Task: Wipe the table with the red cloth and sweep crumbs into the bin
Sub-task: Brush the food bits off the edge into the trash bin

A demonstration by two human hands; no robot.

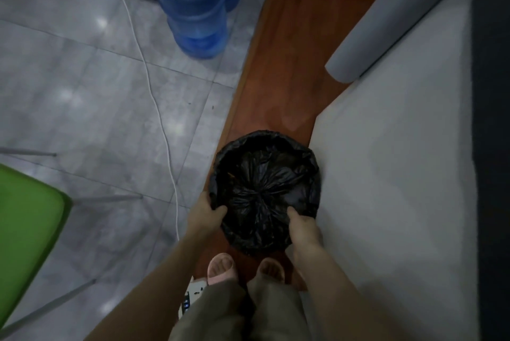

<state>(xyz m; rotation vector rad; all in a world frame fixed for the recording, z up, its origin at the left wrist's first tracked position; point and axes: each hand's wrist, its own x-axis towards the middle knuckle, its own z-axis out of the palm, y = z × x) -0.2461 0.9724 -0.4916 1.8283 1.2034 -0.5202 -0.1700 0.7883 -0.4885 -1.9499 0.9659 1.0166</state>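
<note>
A round bin (265,144) lined with a crumpled black bag stands on a brown wooden strip of floor, just in front of my feet. My left hand (205,212) grips the bin's near left rim, with the thumb inside the bag. On the near right rim my right hand (302,227) holds on the same way. No red cloth and no table show in the head view.
Two blue water jugs (193,6) stand at the back on grey tiles. A white cable (154,97) runs across the tiles. A green chair (27,227) with metal legs is at left. A pale mat (400,161) and grey furniture (386,17) lie at right.
</note>
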